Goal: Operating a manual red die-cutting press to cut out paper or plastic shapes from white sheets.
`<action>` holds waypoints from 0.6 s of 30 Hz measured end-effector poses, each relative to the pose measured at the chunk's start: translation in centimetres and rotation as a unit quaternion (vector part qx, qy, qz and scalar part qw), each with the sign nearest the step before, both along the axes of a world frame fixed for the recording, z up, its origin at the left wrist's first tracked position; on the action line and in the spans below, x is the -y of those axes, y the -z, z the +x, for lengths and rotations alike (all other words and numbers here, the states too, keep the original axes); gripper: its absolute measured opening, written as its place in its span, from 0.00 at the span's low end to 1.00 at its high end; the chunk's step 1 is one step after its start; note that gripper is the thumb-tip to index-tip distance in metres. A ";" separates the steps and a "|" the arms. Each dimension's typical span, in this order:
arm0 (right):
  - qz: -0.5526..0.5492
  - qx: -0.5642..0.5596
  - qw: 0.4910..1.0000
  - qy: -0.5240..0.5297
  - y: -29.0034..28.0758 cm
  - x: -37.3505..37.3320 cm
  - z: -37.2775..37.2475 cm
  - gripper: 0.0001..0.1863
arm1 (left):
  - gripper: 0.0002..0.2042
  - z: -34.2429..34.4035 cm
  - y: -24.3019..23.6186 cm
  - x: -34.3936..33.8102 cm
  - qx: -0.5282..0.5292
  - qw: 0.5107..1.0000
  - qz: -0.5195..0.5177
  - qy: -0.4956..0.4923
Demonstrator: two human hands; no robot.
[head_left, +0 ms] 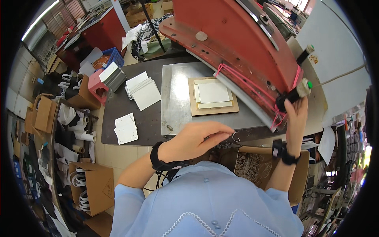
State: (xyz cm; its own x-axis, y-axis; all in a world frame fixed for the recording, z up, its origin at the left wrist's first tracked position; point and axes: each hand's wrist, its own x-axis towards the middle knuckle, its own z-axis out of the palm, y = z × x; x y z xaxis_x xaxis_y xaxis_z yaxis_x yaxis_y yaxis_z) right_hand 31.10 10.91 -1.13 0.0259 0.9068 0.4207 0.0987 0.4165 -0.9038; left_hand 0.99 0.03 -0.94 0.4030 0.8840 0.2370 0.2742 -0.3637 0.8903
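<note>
My left hand (193, 140) is over the front edge of the metal plate (177, 110), its fingertips pinched on a small white curved scrap (236, 137). My right hand (296, 116) grips the black handle (292, 94) with a green button, at the right front of a red press arm (229, 31) with pink cords (246, 85). On the plate, partly beside the arm, lies a wooden die board (215, 110) with white sheets (209, 93) on it. Loose stacks of white cards (144, 94) and perforated cards (126, 128) lie on the dark table (150, 130) to the left.
An open carton of scraps (252, 170) stands below the table's front edge. At left are a pink stool (96, 89), a blue crate (112, 53), a rack with rolls and cardboard boxes (90, 185). A white panel with a cable (331, 79) stands at right.
</note>
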 end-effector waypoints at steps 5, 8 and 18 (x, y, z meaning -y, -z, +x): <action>-0.038 -0.090 0.991 -0.094 -1.0 2.8 2.5 0.27 | 0.17 1.3 -2.1 -0.6 0.056 0.998 0.032 0.008; 0.059 0.036 0.987 0.143 -2.0 -1.4 6.8 0.27 | 0.27 2.1 -2.3 -1.3 0.097 0.989 0.113 -0.004; 0.002 -0.143 0.989 -0.028 -3.0 -6.2 2.5 0.24 | 0.26 -0.8 -2.9 1.1 0.337 0.938 0.023 -0.077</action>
